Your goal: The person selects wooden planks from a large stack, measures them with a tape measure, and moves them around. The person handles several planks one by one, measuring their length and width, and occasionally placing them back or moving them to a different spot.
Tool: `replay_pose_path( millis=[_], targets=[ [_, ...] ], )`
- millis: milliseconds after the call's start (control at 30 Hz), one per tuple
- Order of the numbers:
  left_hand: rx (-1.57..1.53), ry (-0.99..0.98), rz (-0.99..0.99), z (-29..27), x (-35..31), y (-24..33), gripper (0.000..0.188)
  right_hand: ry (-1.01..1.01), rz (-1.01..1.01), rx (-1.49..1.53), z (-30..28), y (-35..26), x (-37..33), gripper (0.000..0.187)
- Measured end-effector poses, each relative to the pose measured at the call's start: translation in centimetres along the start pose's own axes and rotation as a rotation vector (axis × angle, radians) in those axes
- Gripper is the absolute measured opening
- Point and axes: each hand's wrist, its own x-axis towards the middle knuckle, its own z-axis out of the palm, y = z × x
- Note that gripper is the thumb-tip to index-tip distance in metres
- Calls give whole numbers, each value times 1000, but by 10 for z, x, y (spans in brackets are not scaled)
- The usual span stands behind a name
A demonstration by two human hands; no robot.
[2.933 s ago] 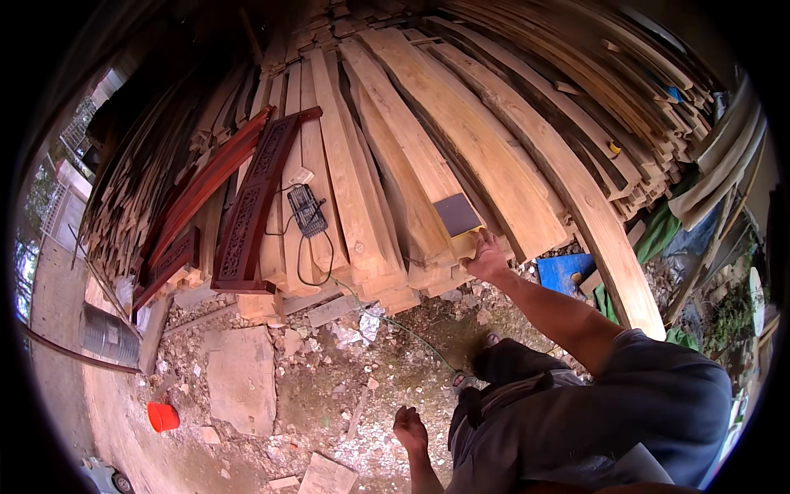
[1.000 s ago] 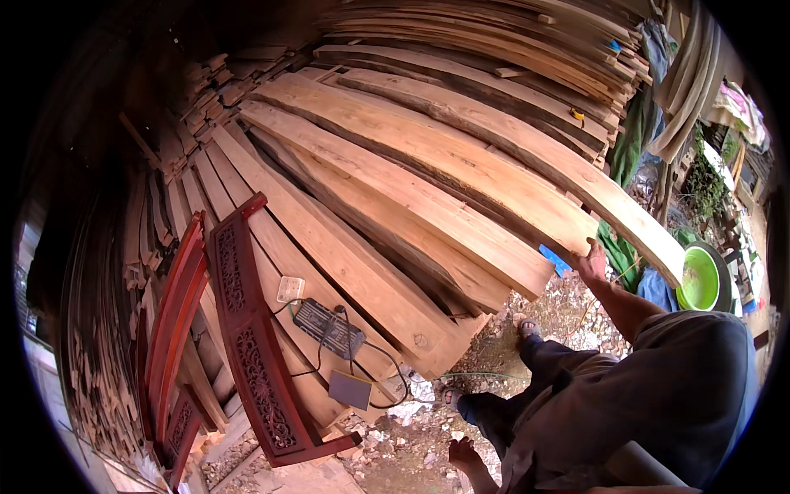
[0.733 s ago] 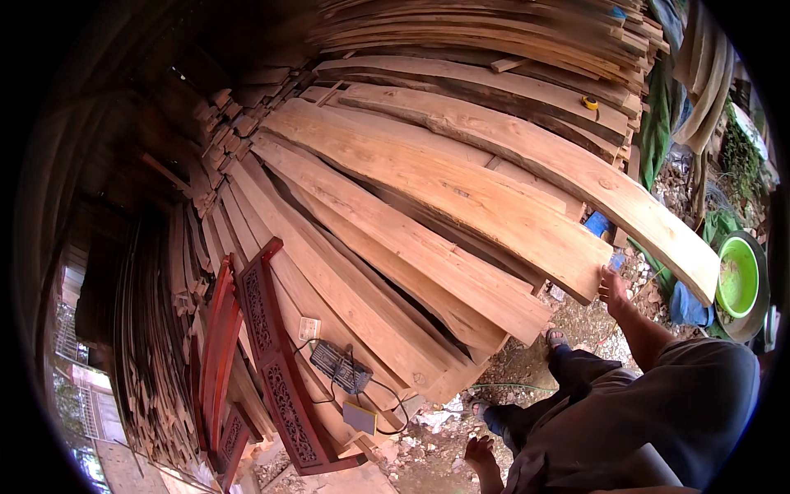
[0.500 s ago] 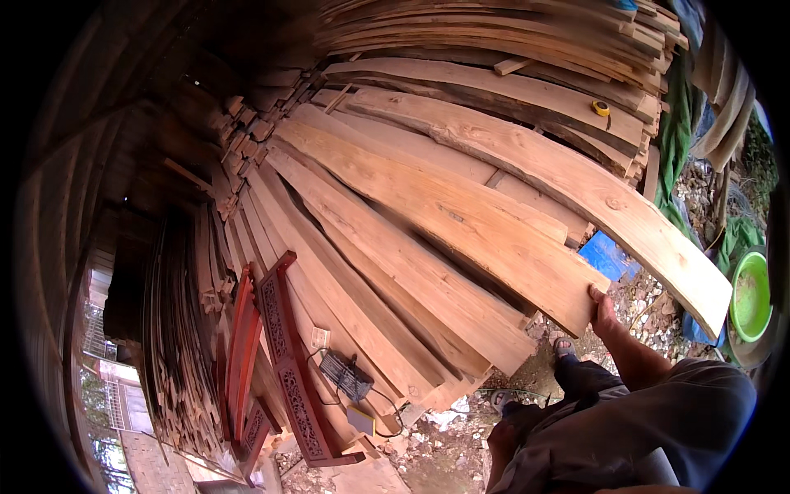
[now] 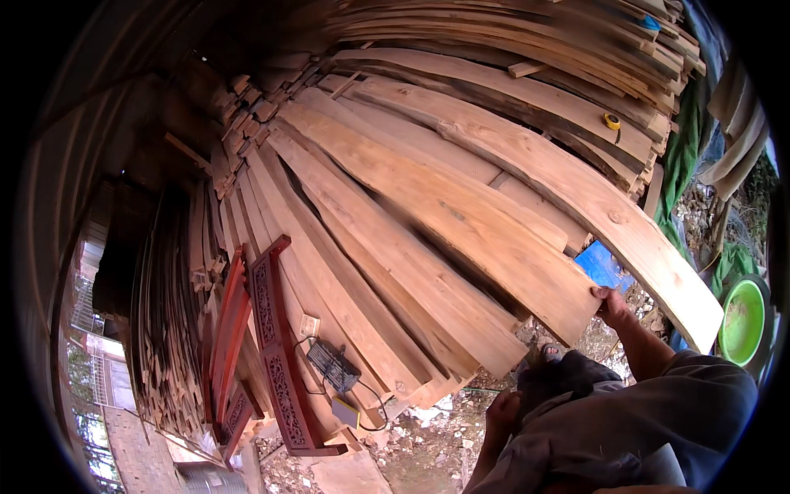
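My right hand point(image 5: 610, 305) grips the near right corner of a long pale wooden plank point(image 5: 465, 224), fingers curled over its end. The plank runs away toward the dark far end and lies among other boards. My left hand point(image 5: 503, 410) hangs low beside my leg, its fingers curled in with nothing visible in them. Right of the held plank, a longer board point(image 5: 568, 194) with a wavy edge and a knot sticks out past the others. Another wide plank point(image 5: 395, 247) lies just to its left.
Stacked boards point(image 5: 527, 37) stand at the back right, with a yellow tape measure point(image 5: 611, 121) on one. Red carved wooden panels point(image 5: 284, 387) and a dark work lamp point(image 5: 333, 366) rest on the left. A green basin point(image 5: 742, 321) sits at right. The ground is littered with rubble point(image 5: 428, 445).
My left hand has risen slightly beside my leg. My right hand keeps its hold on the plank's end. The view has shifted a little.
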Motion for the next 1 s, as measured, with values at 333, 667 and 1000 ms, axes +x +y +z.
replay_pose_path(
  millis=[333, 667, 1000],
  targets=[
    [-495, -177, -188, 63, 70, 47, 54, -358, 98, -189, -23, -33, 34, 51],
    [-362, 22, -117, 151, 119, 102, 46, -250, 205, -114, 1, -42, 38, 43],
    [486, 638, 237, 151, 87, 148, 84, -351, 179, -303, 48, -78, -48, 50]
  ],
)
